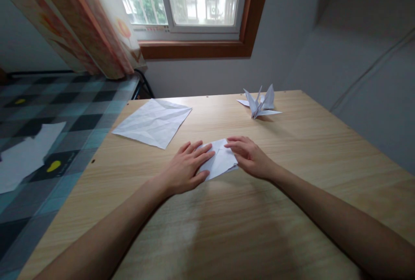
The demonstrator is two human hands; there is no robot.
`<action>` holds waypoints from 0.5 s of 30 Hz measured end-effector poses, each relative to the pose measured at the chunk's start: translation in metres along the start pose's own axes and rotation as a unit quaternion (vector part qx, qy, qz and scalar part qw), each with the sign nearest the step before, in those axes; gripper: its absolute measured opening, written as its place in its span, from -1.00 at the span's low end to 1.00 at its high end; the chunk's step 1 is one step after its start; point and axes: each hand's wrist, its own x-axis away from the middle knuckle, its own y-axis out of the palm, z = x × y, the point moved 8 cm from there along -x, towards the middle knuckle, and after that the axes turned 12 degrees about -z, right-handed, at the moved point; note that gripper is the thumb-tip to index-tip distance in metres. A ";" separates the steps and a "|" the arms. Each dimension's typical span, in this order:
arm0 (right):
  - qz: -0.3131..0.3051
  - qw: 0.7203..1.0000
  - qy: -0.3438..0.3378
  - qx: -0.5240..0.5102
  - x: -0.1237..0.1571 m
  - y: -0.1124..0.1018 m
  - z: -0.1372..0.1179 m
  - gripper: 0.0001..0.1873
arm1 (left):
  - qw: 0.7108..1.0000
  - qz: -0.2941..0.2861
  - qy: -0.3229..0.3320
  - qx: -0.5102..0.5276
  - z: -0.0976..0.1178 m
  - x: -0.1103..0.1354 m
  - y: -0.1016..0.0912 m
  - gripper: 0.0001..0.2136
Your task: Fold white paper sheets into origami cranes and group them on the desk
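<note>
A folded white sheet of paper (220,161) lies on the wooden table, between my two hands. My left hand (191,165) is spread flat over its left side, fingers apart, pressing it to the tabletop. My right hand (248,155) is at the paper's right edge. Its loosely bent fingers reach onto the upper right corner, and the hand partly covers that edge. At the lower right of the paper several layers show slightly parted.
An unfolded, creased white sheet (155,122) lies at the table's back left. A folded paper crane (259,103) stands back right. Paper pieces (29,152) rest on a checked cloth (81,115) left of the wooden table (227,236). A window and a curtain (94,24) are behind.
</note>
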 end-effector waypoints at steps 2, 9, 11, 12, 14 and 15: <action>-0.003 1.000 -0.014 0.004 0.000 0.001 -0.002 -0.55 | 1.000 0.003 0.001 -0.002 0.000 0.000 0.000 -0.49; -0.021 0.996 -0.073 0.050 0.004 0.003 -0.017 -0.82 | 1.000 0.005 0.002 -0.004 -0.001 0.000 0.002 -0.49; -0.043 0.993 -0.082 0.071 0.002 0.007 -0.022 -0.87 | 1.000 0.002 0.001 -0.003 0.000 0.000 0.002 -0.50; -0.048 0.993 -0.076 0.078 0.001 0.008 -0.023 -0.88 | 1.000 -0.002 0.000 -0.003 0.000 0.000 0.002 -0.50; -0.042 0.994 -0.047 0.089 -0.003 0.009 -0.023 -0.88 | 1.000 -0.008 -0.003 -0.003 0.000 0.000 0.001 -0.52; -0.033 0.995 -0.027 0.095 -0.005 0.009 -0.022 -0.89 | 1.000 -0.009 -0.003 -0.003 0.000 -0.001 0.001 -0.53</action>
